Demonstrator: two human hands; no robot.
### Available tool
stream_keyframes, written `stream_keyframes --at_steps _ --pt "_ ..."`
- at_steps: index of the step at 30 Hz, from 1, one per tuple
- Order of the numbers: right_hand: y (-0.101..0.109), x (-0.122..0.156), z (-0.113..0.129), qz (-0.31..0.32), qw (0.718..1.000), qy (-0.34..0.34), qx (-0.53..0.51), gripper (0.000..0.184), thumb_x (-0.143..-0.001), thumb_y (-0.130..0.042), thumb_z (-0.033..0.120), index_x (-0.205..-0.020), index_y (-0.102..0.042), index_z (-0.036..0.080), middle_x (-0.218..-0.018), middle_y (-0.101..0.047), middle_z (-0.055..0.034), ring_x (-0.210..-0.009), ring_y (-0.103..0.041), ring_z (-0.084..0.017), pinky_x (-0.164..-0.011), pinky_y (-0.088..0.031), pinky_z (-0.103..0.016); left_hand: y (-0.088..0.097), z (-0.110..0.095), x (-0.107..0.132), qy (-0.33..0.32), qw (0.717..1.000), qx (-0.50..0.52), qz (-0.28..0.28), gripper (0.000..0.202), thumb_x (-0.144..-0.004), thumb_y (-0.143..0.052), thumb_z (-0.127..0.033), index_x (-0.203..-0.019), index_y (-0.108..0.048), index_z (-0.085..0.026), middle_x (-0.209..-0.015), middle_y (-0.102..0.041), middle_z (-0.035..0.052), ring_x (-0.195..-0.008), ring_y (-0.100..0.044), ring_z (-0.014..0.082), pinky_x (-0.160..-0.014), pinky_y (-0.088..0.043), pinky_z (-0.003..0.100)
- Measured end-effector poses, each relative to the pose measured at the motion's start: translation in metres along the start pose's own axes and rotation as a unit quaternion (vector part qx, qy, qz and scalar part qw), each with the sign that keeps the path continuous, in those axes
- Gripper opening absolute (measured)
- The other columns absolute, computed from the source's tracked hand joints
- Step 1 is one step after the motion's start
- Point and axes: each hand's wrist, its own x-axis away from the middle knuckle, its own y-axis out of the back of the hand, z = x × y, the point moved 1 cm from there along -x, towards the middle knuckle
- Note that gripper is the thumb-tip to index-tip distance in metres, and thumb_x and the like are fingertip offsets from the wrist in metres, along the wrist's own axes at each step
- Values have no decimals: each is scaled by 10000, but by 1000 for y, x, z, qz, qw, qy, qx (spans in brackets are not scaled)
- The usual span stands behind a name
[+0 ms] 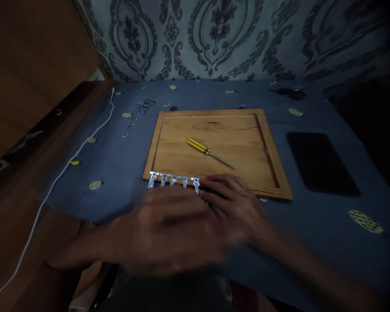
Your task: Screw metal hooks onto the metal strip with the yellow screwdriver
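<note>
Along the near edge of a wooden board (pixel 211 113) runs a row of several small, shiny metal brackets (pixel 173 179); their lower ends are hidden behind my left hand. My left hand (pixel 178 229) is smeared by motion in front of the board, its fingers not clear. Beside the right end of the row, my right hand (pixel 237 203) has its fingers bent together over the board's near edge. Something dark shows beneath them, too hidden to name. A screwdriver (pixel 198 145) with a yellow and black handle lies on the board, its tip toward the lower right.
A black flat device (pixel 321 162) lies right of the board on the blue patterned cloth (pixel 117 173). Small metal parts (pixel 144 105) are scattered at the back left. A white cable (pixel 56 180) runs down the left side. Dark scissors-like handles (pixel 292 92) rest at the back right.
</note>
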Motion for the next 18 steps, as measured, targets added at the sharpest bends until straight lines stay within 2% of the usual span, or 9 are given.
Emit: stream_keyframes --at_steps 1,3,4,6,8,10,14,18 --pt "0 0 0 -4 1000 1 1 290 -985 -556 116 -1157 -769 210 -1196 -784 -98 -1143 -661 -278 -933 -577 -491 -8 4 -6 -59 997 52 17 590 -1033 -356 -675 -1224 -696 -233 -1056 -717 44 -984 -663 191 -835 -630 315" --pt "-1 0 1 -13 1000 1 4 278 -975 -565 100 -1139 -771 191 -1196 -787 -104 -1141 -663 -283 -933 -575 -494 -26 14 -13 -149 972 172 57 551 -1032 -417 -637 -1246 -666 -194 -1071 -719 66 -1004 -664 210 -865 -616 356" --pt "-2 0 1 -15 1000 -1 3 272 -967 -577 94 -1129 -773 191 -1197 -788 -102 -1141 -665 -284 -937 -572 -495 -34 21 -13 -153 963 212 71 535 -1012 -488 -621 -1268 -637 -176 -1113 -713 88 -1040 -660 233 -887 -606 399" --pt "-3 0 1 -18 1000 -4 -1 267 -957 -594 92 -1111 -780 205 -1194 -792 -94 -1142 -669 -282 -939 -569 -499 -46 37 -10 -103 962 237 84 611 -930 -605 -655 -1317 -586 -182 -1202 -683 120 -1121 -634 278 -919 -586 467" --pt "-3 0 0 -16 1000 -3 -3 272 -951 -595 90 -1098 -784 217 -1196 -794 -89 -1139 -673 -279 -935 -569 -500 -52 52 -5 -81 961 240 107 656 -906 -629 -672 -1362 -546 -207 -1283 -648 128 -1187 -607 292 -956 -566 490" --pt "-3 0 -1 -16 1000 5 0 260 -945 -603 88 -1088 -784 208 -1190 -797 -88 -1124 -680 -279 -923 -573 -493 -53 62 0 -87 957 240 135 685 -900 -643 -669 -1390 -524 -206 -1343 -614 144 -1255 -571 310 -1008 -540 519" --pt "-1 -1 -2 -16 1000 8 4 268 -929 -623 77 -1095 -785 210 -1171 -802 -86 -1122 -685 -271 -928 -572 -468 -54 69 0 -111 946 253 172 699 -872 -720 -624 -1411 -532 -220 -1431 -560 162 -1425 -451 349 -1156 -434 595" --pt "0 -1 -2 -6 1000 6 3 280 -936 -619 84 -1111 -783 228 -1196 -795 -82 -1137 -683 -266 -939 -569 -466 -64 66 -4 -122 939 272 172 677 -858 -757 -591 -1404 -555 -245 -1433 -567 146 -1474 -408 358 -1181 -413 618"
